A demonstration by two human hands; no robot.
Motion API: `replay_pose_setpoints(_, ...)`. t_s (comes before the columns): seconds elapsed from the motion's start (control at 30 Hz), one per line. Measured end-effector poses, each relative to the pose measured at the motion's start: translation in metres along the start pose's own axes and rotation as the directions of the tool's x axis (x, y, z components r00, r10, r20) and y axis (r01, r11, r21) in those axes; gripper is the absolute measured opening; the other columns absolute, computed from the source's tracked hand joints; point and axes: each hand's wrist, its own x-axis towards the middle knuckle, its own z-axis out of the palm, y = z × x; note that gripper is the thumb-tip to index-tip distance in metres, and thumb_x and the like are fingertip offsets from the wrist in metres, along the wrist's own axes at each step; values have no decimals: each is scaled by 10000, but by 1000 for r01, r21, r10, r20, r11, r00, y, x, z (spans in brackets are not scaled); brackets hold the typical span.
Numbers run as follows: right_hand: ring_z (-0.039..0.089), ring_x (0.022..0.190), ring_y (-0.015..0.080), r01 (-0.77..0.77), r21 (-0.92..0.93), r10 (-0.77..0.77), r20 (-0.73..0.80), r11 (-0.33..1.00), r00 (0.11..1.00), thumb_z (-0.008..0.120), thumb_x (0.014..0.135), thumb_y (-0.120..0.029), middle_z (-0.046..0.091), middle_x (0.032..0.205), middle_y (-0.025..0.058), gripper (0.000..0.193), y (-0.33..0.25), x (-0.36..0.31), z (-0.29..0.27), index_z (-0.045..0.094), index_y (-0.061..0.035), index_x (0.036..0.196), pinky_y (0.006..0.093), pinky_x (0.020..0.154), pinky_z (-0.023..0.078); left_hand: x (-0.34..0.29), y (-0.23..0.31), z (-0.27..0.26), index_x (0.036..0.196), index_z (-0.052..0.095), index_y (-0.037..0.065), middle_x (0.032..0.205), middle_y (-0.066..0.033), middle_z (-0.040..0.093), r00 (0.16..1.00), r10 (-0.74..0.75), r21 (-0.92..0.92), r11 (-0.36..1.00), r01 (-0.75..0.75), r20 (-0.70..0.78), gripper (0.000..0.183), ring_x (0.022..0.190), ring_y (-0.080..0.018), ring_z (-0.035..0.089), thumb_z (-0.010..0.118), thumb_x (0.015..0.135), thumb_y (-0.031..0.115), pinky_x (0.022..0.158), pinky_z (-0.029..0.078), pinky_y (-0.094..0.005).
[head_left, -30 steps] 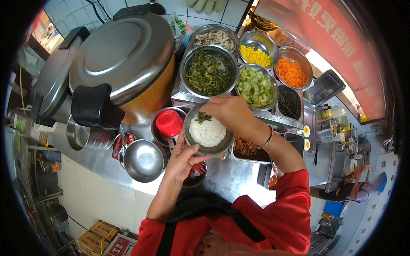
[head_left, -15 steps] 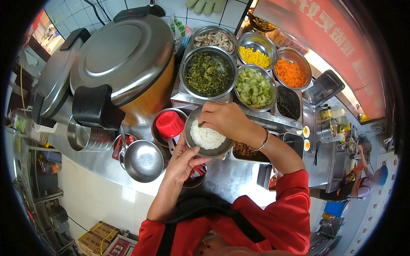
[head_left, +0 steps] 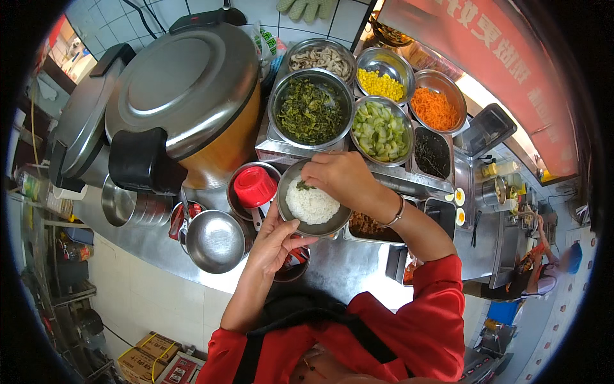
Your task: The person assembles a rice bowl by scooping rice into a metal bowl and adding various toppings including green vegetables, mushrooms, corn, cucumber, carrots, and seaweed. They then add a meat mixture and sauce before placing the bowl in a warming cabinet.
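Observation:
My left hand grips the near left rim of a metal bowl, thumb on the edge and fingers underneath. A mound of white rice fills its middle. My right hand is over the bowl's far side, fingers bent down and pinched together on chopped cooked greens, a little of which rests on the rice. Much of the pinch is hidden beneath the hand. Just beyond stands a large steel bowl of the same dark greens, and to its right a bowl of sliced pale green vegetable.
Farther back are bowls of sliced mushrooms, corn and shredded carrot. A big rice cooker stands left. Near the rice bowl sit a red scoop, an empty steel bowl and a minced-meat tray. Another person works far right.
My right hand has shifted slightly rightward over the bowl, and more of the greens on the rice shows beneath its fingertips. My left hand and the bowl have hardly moved.

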Motion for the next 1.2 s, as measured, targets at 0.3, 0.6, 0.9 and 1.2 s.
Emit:
replay_pose_setpoints(0.3,627,728,217,80,-47,-77,53,996,996,656,765,-257,583,788,18,199,0,-4,-5,660,-144,930,347,552,493,2,0,-2,1447,204,148,1360,-127,409,1000,-1,9,1000,1,27,638,1164,-311,527,464,891,-26,845,556,-478)
replay_pose_setpoints(0.6,651,724,266,-284,8,270,-333,959,903,641,775,-117,671,825,147,260,216,88,-37,650,-44,1024,324,685,517,3,6,-6,1448,197,127,1376,-140,388,1000,14,12,1000,-14,-2,635,1165,-337,523,415,883,-65,829,565,-472)
replay_pose_setpoints(0.9,601,981,328,-366,-227,370,-28,902,929,637,733,-95,606,1061,167,360,275,159,29,624,-132,1091,415,844,490,8,9,-12,1448,186,101,1382,-223,361,998,-5,-1,1000,5,-67,688,1166,-433,492,432,830,-73,822,545,-529)
replay_pose_setpoints(1.2,627,886,314,-270,-229,267,-44,935,963,615,726,-55,655,878,135,162,291,158,39,673,-111,867,399,783,499,19,11,-15,1453,162,95,1375,-243,360,999,0,-8,1000,-1,-50,687,1163,-436,493,429,840,-62,829,545,-521)
